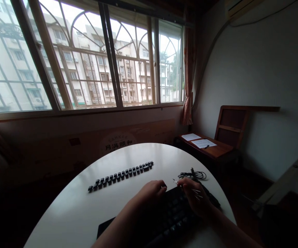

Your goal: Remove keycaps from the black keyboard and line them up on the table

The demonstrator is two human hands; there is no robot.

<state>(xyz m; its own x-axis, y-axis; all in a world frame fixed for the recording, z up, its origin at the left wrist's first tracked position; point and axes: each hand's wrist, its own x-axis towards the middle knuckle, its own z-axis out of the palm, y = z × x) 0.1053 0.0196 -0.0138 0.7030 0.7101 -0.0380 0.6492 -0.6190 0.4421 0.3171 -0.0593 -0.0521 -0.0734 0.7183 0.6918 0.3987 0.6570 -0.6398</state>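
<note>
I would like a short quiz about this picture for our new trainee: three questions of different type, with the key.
1. In how many rows do the loose keys lie on the table?
2. True or false: the cable lies to the left of the loose keys.
3. Which is nearest to the left hand? A) curtain B) keyboard C) papers

Key: 1. Two. 2. False; it lies to their right. 3. B.
</note>
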